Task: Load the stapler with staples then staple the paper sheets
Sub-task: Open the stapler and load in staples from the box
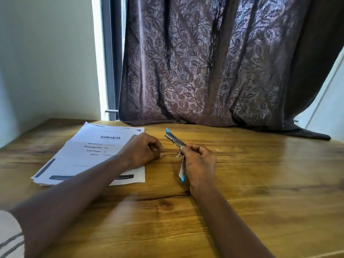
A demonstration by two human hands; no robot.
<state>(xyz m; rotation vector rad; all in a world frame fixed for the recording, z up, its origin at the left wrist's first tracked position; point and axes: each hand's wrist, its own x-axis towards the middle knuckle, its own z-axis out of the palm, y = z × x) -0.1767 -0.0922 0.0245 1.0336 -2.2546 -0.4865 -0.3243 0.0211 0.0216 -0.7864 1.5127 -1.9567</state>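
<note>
A small blue-and-metal stapler [174,139] is swung wide open, its metal magazine pointing up and away and its blue base [182,174] pointing down toward me. My right hand [200,164] grips it at the hinge. A small metal piece [178,155] sticks out below the fingers. My left hand [143,150] rests on the wooden table [242,183] at the right edge of the paper sheets [83,155], fingers curled, with fingertips together near the table; whether they pinch staples I cannot tell.
The printed sheets lie in a loose stack at the left of the table. A dark patterned curtain [214,71] hangs behind and drapes onto the table's far edge. A wall stands at the left.
</note>
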